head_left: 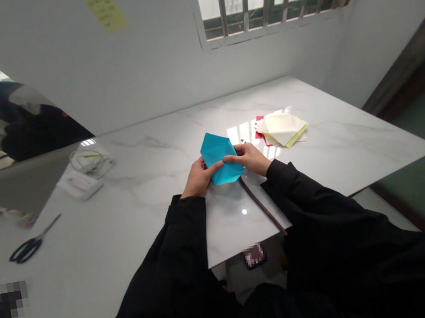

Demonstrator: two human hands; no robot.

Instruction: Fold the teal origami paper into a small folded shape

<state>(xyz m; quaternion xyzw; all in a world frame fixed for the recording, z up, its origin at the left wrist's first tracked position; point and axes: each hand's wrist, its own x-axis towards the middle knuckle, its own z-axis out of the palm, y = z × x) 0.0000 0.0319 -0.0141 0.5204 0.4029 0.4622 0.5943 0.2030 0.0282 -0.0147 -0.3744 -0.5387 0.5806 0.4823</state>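
Between my two hands is a folded piece of blue paper (217, 150), raised over the marble-patterned table (154, 201). My left hand (198, 176) pinches its left side, thumb flat across the front. On the right side, my right hand (251, 158) grips the paper with its thumb on the front face. Both thumb tips lie close together near the middle of the sheet. The other fingers are partly hidden behind the paper. A thin brown stick (261, 205) runs from beneath the paper towards the table's front edge.
Cream, yellow and red papers (280, 127) lie in a pile to the right. Far left are black-handled scissors (33, 246), a white box (80, 185) and a coiled cable (92, 160). A yellow note (106, 12) sticks to the wall. Another person (39, 123) is at the upper left.
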